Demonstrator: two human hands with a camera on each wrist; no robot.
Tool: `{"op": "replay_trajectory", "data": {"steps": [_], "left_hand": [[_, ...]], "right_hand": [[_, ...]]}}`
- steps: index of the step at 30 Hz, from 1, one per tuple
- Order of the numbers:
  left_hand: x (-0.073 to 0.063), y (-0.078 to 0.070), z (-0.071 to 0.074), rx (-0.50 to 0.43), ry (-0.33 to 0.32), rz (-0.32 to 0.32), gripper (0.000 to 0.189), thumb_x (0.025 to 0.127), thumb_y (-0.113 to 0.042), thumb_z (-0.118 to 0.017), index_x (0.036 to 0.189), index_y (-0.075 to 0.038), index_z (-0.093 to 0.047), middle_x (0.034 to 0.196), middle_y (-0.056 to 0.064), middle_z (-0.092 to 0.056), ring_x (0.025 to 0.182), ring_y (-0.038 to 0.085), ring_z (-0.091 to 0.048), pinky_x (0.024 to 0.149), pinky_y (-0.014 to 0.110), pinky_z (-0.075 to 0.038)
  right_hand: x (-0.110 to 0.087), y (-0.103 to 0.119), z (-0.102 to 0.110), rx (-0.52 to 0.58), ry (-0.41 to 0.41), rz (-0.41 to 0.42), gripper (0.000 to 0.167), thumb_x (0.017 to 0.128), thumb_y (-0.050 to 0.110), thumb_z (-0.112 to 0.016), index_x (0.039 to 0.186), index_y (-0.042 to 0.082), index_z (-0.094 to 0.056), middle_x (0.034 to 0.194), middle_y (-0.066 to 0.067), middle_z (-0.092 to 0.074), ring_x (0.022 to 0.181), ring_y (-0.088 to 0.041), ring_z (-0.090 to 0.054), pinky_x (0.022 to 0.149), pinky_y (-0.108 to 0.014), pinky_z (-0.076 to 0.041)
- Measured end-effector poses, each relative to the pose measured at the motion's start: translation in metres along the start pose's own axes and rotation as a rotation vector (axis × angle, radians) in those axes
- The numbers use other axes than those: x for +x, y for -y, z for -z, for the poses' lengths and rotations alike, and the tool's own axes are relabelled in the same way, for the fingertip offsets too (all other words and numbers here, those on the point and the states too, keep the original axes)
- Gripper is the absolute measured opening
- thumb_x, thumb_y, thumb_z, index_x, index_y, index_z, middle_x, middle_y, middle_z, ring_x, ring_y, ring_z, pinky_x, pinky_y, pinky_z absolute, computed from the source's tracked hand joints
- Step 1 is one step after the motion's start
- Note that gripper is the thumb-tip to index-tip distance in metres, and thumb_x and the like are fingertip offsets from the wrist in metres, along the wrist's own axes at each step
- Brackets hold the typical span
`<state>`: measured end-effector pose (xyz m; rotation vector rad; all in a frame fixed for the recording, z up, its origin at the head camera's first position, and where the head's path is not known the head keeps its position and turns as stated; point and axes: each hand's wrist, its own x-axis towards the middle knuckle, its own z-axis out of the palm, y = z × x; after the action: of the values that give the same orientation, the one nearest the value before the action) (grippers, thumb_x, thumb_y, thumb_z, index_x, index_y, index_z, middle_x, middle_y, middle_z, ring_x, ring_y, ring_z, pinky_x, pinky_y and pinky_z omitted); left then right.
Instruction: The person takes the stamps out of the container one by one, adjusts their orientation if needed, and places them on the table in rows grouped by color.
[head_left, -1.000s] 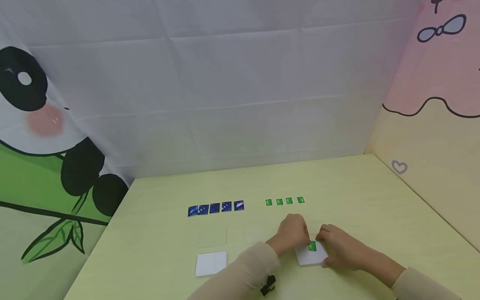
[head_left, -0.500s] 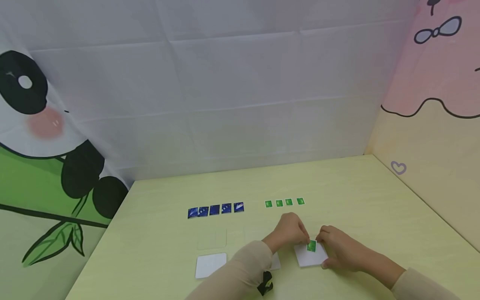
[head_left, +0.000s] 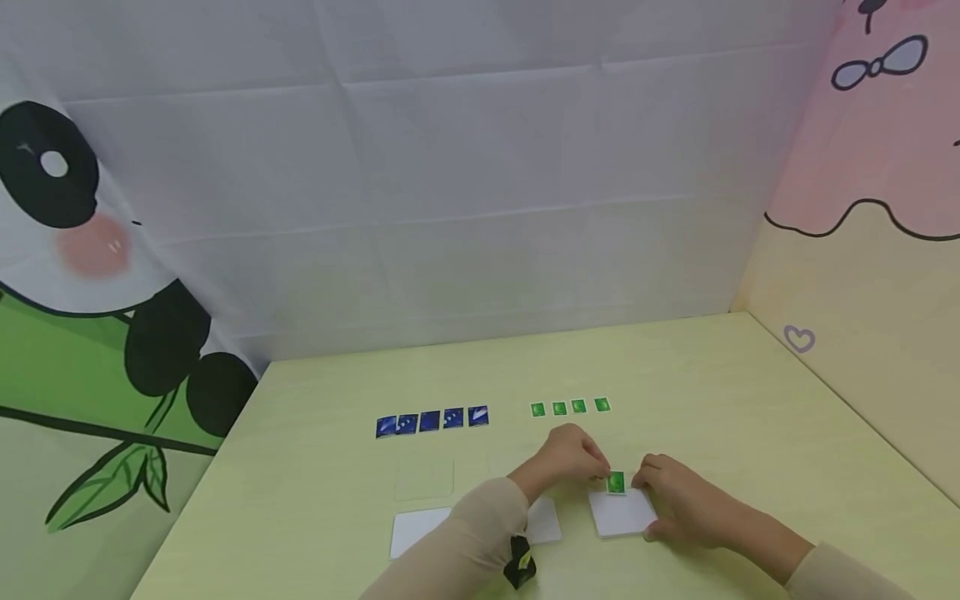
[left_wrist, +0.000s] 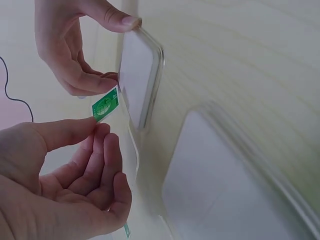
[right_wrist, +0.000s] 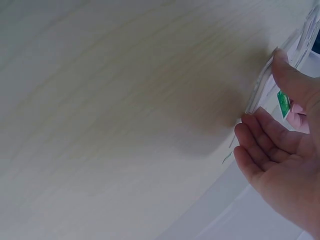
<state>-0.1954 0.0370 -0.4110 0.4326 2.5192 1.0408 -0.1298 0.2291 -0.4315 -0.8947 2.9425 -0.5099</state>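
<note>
My left hand (head_left: 566,454) pinches a small green card (head_left: 616,482) with a pale border between thumb and forefinger. In the left wrist view a white globe print shows on this card, and the other fingers curl loosely below it. My right hand (head_left: 682,504) holds a flat white square case (head_left: 622,512) with clear edges, thumb at its near corner and fingers at its far one. The card stands out at the far edge of that case. Part of a second white case (head_left: 543,521) is covered by my left forearm.
A third white case (head_left: 417,529) lies farther left. Blue picture cards (head_left: 430,421) form a row at the back, and several small green cards (head_left: 578,407) lie right of them. Faint clear square pieces (head_left: 423,479) lie in front of the blue row.
My left hand has drawn back to the left and away from me, taking the green card from over the white case to its far edge. My right hand stays on the case.
</note>
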Motion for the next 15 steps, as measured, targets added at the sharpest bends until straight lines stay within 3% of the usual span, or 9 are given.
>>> {"op": "replay_trajectory", "data": {"steps": [15], "left_hand": [[0.000,0.010,0.014,-0.007,0.007,0.022,0.008,0.079,-0.010,-0.074,0.080,-0.003,-0.076,0.073,0.007,-0.074,0.059,0.006,-0.053,0.053,0.016,-0.039]], "right_hand": [[0.002,0.000,0.001,-0.019,0.005,0.000,0.049,0.066,0.035,-0.086,0.101,0.010,-0.063,0.100,0.005,-0.060,0.091,-0.012,-0.054,0.082,-0.035,-0.052]]}}
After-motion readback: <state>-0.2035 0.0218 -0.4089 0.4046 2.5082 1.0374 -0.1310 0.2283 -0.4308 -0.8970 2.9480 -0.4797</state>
